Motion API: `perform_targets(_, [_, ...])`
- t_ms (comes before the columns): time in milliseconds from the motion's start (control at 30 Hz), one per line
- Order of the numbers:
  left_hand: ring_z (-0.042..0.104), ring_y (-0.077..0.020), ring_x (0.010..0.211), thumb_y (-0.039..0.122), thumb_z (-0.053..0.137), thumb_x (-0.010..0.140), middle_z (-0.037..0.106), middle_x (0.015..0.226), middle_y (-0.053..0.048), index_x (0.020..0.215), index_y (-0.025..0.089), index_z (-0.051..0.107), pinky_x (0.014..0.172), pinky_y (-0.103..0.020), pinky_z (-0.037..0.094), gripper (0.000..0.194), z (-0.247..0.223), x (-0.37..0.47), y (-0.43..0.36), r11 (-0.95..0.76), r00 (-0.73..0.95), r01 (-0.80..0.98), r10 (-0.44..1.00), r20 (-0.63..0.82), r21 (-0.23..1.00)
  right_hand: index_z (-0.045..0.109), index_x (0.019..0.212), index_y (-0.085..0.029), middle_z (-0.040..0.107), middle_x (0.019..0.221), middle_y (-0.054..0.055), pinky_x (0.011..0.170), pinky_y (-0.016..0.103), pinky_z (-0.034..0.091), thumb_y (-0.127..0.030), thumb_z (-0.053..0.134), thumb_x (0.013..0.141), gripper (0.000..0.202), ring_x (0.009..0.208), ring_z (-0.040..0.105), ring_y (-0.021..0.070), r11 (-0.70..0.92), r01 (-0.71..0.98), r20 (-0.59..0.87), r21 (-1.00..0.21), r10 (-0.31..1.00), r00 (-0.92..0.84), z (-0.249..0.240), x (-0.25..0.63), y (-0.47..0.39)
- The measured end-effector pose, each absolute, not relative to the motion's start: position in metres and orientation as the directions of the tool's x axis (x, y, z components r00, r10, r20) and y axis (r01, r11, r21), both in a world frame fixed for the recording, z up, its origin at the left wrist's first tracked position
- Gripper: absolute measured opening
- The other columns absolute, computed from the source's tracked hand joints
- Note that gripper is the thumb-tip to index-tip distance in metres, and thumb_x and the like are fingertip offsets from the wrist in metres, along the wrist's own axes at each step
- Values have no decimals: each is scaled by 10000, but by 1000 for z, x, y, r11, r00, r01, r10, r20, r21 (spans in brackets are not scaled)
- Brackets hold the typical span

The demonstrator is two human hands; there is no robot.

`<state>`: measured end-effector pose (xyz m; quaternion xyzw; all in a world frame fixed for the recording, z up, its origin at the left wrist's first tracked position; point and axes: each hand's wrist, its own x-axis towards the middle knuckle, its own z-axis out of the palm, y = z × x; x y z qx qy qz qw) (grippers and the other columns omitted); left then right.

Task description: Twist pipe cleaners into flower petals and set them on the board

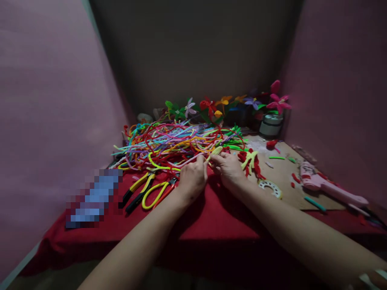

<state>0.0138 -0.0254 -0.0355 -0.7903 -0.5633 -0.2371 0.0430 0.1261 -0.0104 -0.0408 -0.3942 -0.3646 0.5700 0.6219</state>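
A pale yellow, leaf-shaped piece of pipe cleaner (217,150) is pinched between my two hands above the red cloth. My left hand (193,177) has its fingers closed at the lower end of the piece. From the other side my right hand (229,169) grips it with thumb and fingertips. Just right of that hand lie pale yellow and red fuzzy pieces (250,160). Left of my left hand are yellow-and-black pliers (139,189) and scissors with yellow and red handles (155,195). My fingers partly hide the held piece.
A heap of colourful pipe cleaners (178,141) spreads behind my hands. Pipe-cleaner flowers (278,104) stand at the back. On the board (293,161) at right lie a pink glue gun (329,187), a roll of tape (270,188) and scraps. A blurred blue object (96,197) lies left.
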Motion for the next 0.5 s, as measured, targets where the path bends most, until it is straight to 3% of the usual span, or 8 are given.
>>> perform_targets(67, [637, -207, 689, 262, 365, 865, 653, 721, -94, 852, 173, 521, 590, -266, 414, 180, -33, 12, -22, -385, 226, 859, 876, 425, 337, 537, 631, -139, 502, 493, -32, 389, 194, 212, -222, 618, 621, 116, 412, 397, 51, 65, -407, 51, -911, 998, 47, -39, 126, -11])
perform_targets(133, [620, -186, 569, 275, 381, 851, 636, 635, -66, 767, 192, 497, 520, -252, 403, 165, -31, 10, -21, -388, 213, 764, 906, 367, 515, 546, 629, -136, 509, 498, -26, 391, 199, 217, -219, 608, 625, 103, 409, 392, 52, 79, -387, 74, -919, 997, 26, -38, 126, -12])
perform_targets(267, [493, -136, 307, 350, 393, 828, 583, 477, 5, 735, 209, 438, 337, -211, 312, 174, -25, 7, -25, -177, 287, 478, 957, 37, 860, 525, 590, -141, 473, 460, -42, 386, 205, 229, -217, 606, 621, 116, 380, 358, 51, 104, -376, 99, -921, 995, 33, -38, 126, -11])
perform_targets(400, [457, -102, 276, 329, 491, 749, 577, 451, 5, 663, 180, 435, 307, -180, 275, 181, -19, 1, -30, 64, 415, 245, 895, -164, 967, 540, 613, -144, 498, 488, -44, 388, 202, 235, -217, 602, 628, 97, 388, 369, 51, 161, -360, 158, -919, 987, 39, -41, 126, -8])
perform_targets(500, [419, -86, 261, 335, 519, 725, 555, 420, 7, 620, 162, 468, 310, -183, 267, 208, -11, -9, -29, 83, 399, 258, 899, -184, 963, 549, 613, -146, 491, 481, -53, 388, 202, 233, -217, 608, 627, 93, 385, 365, 46, 184, -338, 186, -923, 982, 28, -38, 125, -11])
